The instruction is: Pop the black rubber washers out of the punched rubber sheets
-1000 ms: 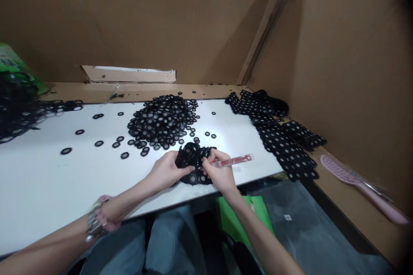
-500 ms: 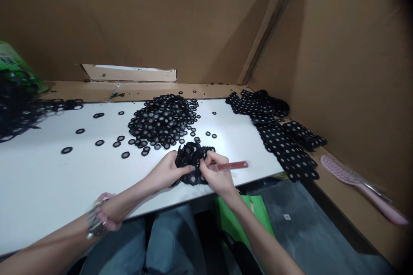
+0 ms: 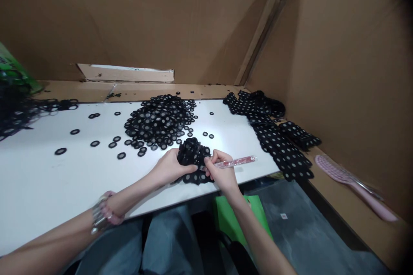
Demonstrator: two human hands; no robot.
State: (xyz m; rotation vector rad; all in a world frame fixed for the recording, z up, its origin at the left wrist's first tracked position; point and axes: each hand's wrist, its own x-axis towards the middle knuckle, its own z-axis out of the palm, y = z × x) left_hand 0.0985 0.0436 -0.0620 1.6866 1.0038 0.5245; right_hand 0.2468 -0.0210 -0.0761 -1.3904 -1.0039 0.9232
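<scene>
A bunched black sheet (image 3: 193, 150) with rows of light round spots is gripped by my left hand (image 3: 170, 166), its thumb pressed across the near side. My right hand (image 3: 225, 175) pinches a slim stick-like tool (image 3: 243, 161) with a red handle that looks wrapped in clear plastic. The tool's working end is hidden by the fingers and the sheet, so I cannot tell its exact kind. Just behind my hands lies a heap of small black rings (image 3: 156, 120), with several single rings (image 3: 75, 132) scattered to its left.
Spotted black sheets (image 3: 277, 146) lie along the right of the white tabletop (image 3: 106, 180). A pink hairbrush (image 3: 351, 182) rests on the cardboard ledge at right. Tangled black strips (image 3: 16, 109) pile up at far left beside a green container (image 3: 16, 66). Cardboard walls (image 3: 145, 21) enclose the table.
My right hand has shifted slightly right, and the tool's handle now tilts up more at its outer end. The bunched sheet has turned a little in my left hand.
</scene>
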